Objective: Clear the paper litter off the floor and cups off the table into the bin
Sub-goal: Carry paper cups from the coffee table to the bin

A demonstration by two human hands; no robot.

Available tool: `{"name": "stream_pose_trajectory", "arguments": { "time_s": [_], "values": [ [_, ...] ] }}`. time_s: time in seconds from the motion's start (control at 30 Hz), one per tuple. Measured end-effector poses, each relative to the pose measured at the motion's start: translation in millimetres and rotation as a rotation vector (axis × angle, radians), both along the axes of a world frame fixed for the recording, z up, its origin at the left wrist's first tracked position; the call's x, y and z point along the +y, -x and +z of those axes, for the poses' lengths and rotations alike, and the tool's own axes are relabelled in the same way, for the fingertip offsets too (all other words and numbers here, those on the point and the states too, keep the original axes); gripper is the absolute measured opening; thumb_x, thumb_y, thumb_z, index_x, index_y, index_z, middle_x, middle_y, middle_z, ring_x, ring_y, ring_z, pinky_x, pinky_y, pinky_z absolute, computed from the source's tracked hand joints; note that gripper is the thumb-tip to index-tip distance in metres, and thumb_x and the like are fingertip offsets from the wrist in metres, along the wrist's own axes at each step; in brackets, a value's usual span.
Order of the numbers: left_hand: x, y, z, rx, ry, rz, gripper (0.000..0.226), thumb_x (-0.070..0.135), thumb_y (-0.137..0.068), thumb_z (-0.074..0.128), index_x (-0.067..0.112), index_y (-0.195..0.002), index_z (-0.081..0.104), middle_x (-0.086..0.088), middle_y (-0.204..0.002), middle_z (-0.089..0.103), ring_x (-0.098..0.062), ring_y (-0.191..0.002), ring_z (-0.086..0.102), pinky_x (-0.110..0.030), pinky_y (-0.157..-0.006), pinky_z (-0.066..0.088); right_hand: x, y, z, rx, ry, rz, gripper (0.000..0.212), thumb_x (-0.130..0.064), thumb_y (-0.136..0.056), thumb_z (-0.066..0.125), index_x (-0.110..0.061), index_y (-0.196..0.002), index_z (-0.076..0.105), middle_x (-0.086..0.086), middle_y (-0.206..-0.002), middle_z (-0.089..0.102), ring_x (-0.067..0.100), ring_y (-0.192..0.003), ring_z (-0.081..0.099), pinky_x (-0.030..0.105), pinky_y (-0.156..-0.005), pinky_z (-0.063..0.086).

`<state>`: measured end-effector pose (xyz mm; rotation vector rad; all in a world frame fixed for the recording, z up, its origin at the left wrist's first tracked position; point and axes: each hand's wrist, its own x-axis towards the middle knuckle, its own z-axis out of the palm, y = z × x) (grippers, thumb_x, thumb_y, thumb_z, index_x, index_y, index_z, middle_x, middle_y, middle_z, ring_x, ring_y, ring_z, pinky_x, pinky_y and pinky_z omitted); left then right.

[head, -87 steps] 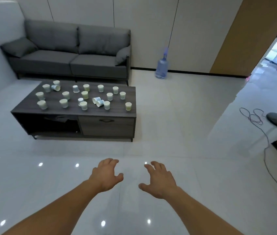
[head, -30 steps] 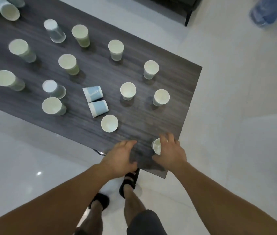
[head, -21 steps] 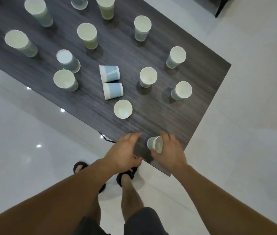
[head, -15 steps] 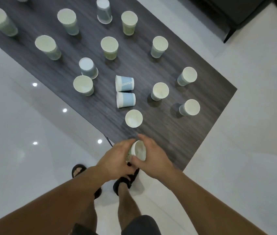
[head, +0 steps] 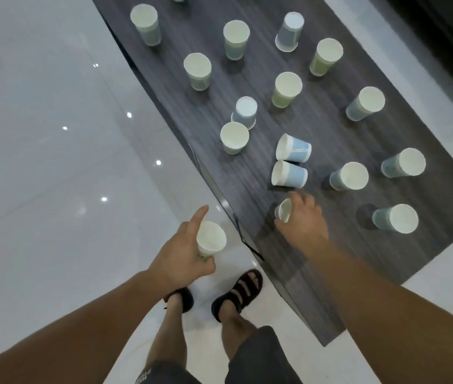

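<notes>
Now: one cup held in each hand at the table edge

A pale paper cup (head: 211, 239) is gripped by the left hand (head: 184, 259), upright with its mouth up. The thumb and lower fingers are curled round its wall, while the index finger is stretched out straight. This hand and its cup are positioned over the white floor (head: 53, 162), just beside the long edge of the dark wooden table (head: 330, 273).

A second cup (head: 283, 210) is held by the right hand (head: 303, 220) over the near part of the tabletop. The fingers are curled round it, and it is tilted with its mouth turned to the left. Whether its base touches the table cannot be told.

Just beyond the right hand, two blue cups (head: 293, 148) are seen lying on their sides, close together, mouths to the left. Two upside-down cups (head: 289, 31) are noted further back. The upright cups (head: 395, 218) are spread apart across the table. Black sandals (head: 237, 293) are worn on the two feet, which are planted on the floor beside the table edge.
</notes>
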<state>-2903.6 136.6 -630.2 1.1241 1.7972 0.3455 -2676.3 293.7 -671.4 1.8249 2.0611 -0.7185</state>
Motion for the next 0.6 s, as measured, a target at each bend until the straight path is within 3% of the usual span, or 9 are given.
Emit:
{"name": "stream_pose_trajectory", "arguments": {
  "time_s": [0.13,0.27,0.4,0.6],
  "values": [
    [7,6,28,0.068,-0.032,0.013,0.089,0.031,-0.072,0.074,0.035,-0.145,0.023,0.000,-0.132,0.045,-0.019,-0.114,0.050,-0.026,-0.090,0.039,-12,8,31,0.007,0.057,0.016,0.070,-0.038,-0.081,0.066,-0.024,-0.142,0.036,0.007,-0.137,0.040,0.031,-0.122,0.042,0.045,-0.092,0.044],
    [35,11,82,0.129,-0.114,0.029,0.085,0.031,-0.070,0.077,0.024,-0.142,0.032,-0.001,-0.133,0.047,-0.018,-0.113,0.049,-0.028,-0.090,0.040,-19,19,99,0.104,0.006,0.035,0.071,-0.040,-0.081,0.062,-0.026,-0.144,0.033,0.002,-0.137,0.039,0.027,-0.122,0.042,0.043,-0.088,0.045],
    [54,10,138,0.162,-0.211,-0.008,0.079,0.029,-0.066,0.079,0.026,-0.134,0.039,0.003,-0.123,0.051,-0.010,-0.098,0.046,-0.025,-0.081,0.038,-34,25,162,0.146,-0.038,0.076,0.065,-0.038,-0.083,0.060,-0.024,-0.142,0.035,0.003,-0.134,0.040,0.027,-0.119,0.042,0.039,-0.083,0.043],
    [66,0,188,0.130,-0.290,-0.165,0.075,0.030,-0.065,0.079,0.029,-0.128,0.039,0.011,-0.108,0.047,-0.014,-0.098,0.051,-0.026,-0.079,0.041,-61,13,223,0.158,-0.093,-0.022,0.066,-0.043,-0.083,0.058,-0.028,-0.142,0.032,-0.001,-0.136,0.038,0.025,-0.121,0.040,0.037,-0.087,0.043]
  ]
}}
